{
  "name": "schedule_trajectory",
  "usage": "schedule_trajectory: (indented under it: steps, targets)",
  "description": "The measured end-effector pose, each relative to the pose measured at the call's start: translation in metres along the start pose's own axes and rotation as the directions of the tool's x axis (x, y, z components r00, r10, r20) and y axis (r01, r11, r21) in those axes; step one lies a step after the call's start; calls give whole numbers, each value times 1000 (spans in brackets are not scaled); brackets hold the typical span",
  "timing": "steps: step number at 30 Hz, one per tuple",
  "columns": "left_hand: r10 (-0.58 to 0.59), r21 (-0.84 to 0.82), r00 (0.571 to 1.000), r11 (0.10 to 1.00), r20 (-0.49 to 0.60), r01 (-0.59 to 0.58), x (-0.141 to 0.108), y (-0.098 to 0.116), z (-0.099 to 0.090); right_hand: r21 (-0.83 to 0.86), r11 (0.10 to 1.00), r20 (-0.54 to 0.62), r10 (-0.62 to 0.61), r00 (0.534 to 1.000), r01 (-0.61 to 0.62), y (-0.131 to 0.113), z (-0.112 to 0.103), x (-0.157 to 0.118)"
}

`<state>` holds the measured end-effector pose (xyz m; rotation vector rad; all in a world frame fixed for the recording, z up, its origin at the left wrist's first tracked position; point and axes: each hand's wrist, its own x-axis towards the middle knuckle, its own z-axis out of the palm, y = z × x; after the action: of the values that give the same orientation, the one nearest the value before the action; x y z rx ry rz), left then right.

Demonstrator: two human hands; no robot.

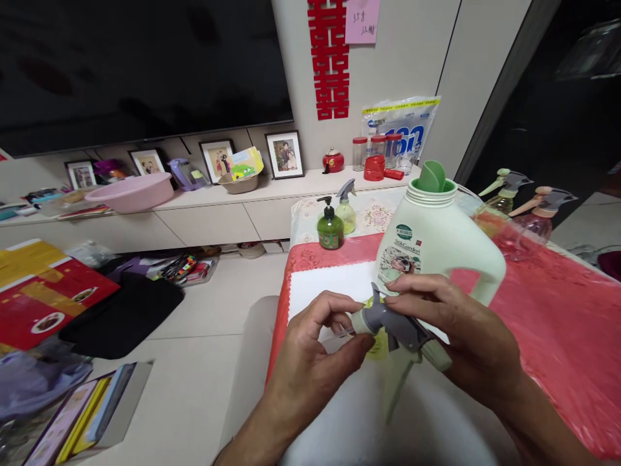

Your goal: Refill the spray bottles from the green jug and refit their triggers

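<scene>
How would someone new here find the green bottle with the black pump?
Start at the red table cover, then find the big pale-green jug. Left of it in the picture, near the cover's far edge, stands a small, round, dark-green bottle. Its black pump sets it apart from the paler bottle beside it, which has a grey spray head.

One wide black rectangular television [140,65] fronts a pale panelled wall [412,52], above one long white drawer cabinet [208,226] and light grey tiled floor [194,310].
</scene>
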<state>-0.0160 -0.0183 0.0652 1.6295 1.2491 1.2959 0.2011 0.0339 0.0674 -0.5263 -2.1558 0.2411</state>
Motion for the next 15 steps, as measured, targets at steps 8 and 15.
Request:
schedule_trajectory:
  steps: [8,15]
  targets:
    - [281,233,960,933,9,-275,2,7,3,-20,1000,-30,0,1000,-1,-5,-2,4]
    - [285,257,958,925,21,-281,-2,6,5,-43,990,-135,124,983,-131,-13,1,3]
